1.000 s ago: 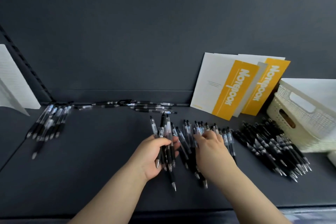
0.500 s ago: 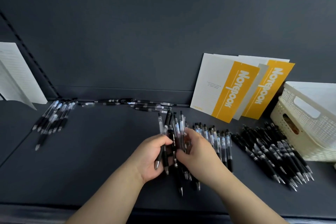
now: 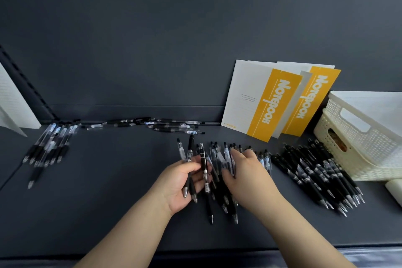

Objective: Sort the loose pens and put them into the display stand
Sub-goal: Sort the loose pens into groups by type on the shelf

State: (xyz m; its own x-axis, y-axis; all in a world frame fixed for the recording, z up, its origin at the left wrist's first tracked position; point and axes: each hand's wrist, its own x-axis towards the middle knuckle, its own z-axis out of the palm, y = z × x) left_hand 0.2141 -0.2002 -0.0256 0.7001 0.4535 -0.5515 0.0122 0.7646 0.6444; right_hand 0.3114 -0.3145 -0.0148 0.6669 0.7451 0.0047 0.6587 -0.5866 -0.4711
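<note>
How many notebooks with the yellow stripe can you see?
2. The front notebook leans on the back wall, right of the middle. The rear notebook leans just behind it, to its right, beside the white basket. More could be hidden behind them.

Glossy plastic pens [image 3: 313, 172]; matt dark shelf [image 3: 108, 191]; perforated plastic basket [image 3: 369, 148].

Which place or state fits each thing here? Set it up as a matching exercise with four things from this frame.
Things:
1. left hand
2. notebooks
3. white basket
4. black pen pile

Places or states:
A. lean against the back wall
B. stands at the right end of the shelf
C. grips a few pens
D. lies on the shelf beside the white basket

Pairs: 1-C, 2-A, 3-B, 4-D
</note>
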